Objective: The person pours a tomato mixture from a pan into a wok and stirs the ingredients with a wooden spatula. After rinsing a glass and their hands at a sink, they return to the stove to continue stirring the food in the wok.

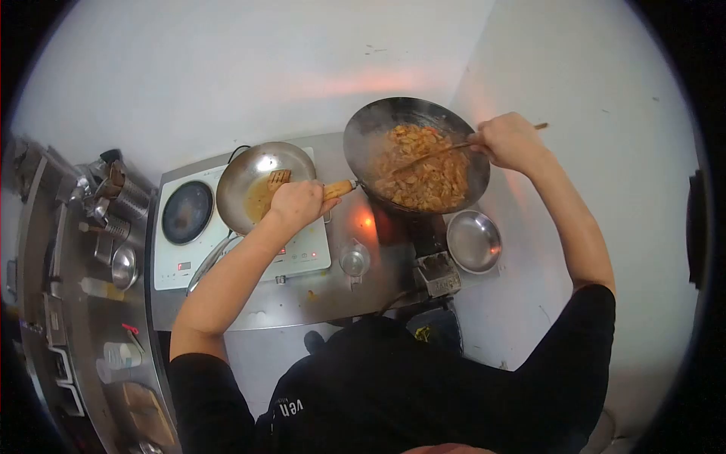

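Note:
A dark wok (pixel 382 117) full of steaming, sauce-coated chopped food (pixel 431 185) is at the upper middle. My left hand (pixel 299 203) is closed round its wooden handle (pixel 338 189). My right hand (pixel 508 142) grips a long wooden stirring utensil (pixel 452 147) past the wok's right rim. The utensil slants down left, and its far end lies in the food. Just behind my left hand is a steel frying pan (pixel 276 153) with yellowish liquid and a slotted wooden turner head (pixel 278 178) in it.
A white double induction cooker (pixel 299 246) bears the frying pan and a flat black pan (pixel 187 212). A clear measuring jug (pixel 354 261), a steel bowl (pixel 474 242) and a metal box (pixel 439 274) are nearby. A side counter (pixel 91 318) at left holds utensils and containers.

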The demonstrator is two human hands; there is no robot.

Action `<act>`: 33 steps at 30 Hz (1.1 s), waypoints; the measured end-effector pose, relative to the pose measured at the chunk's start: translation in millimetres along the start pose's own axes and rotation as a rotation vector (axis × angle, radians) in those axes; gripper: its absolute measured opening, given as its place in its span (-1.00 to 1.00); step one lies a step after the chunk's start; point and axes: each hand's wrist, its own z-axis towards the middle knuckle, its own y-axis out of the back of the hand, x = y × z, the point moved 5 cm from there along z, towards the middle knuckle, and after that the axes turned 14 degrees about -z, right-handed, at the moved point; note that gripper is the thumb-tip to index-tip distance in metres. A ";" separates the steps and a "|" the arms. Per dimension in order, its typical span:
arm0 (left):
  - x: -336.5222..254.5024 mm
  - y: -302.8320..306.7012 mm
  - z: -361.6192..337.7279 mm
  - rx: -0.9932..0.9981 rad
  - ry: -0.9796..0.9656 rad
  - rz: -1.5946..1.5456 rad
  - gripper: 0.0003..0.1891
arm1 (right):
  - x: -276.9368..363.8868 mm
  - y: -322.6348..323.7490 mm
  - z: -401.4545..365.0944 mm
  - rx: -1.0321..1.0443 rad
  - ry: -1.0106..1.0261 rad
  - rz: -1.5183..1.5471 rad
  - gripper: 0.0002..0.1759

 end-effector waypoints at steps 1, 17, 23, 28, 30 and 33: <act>1.5 -0.6 -0.1 0.007 0.020 0.005 -0.43 | 9.6 9.4 -12.9 0.010 -0.012 -0.004 -0.86; 12.7 -10.2 3.8 -0.100 -0.107 -0.039 -0.40 | 44.3 -74.4 59.1 0.037 -0.390 -0.070 -0.85; 15.1 -4.0 1.7 -0.096 -0.103 -0.075 -0.39 | 48.7 -17.9 -9.7 0.080 -0.234 -0.109 -0.87; 16.9 -1.8 2.0 -0.065 -0.101 -0.030 -0.42 | 66.8 21.9 -74.6 0.120 -0.221 -0.164 -0.87; 15.7 0.6 2.5 -0.056 -0.101 -0.027 -0.42 | 76.9 -16.9 -63.8 0.155 -0.258 -0.166 -0.87; 11.1 -3.2 1.8 -0.055 -0.108 -0.033 -0.42 | 63.5 -83.9 -16.1 0.024 -0.364 -0.189 -0.88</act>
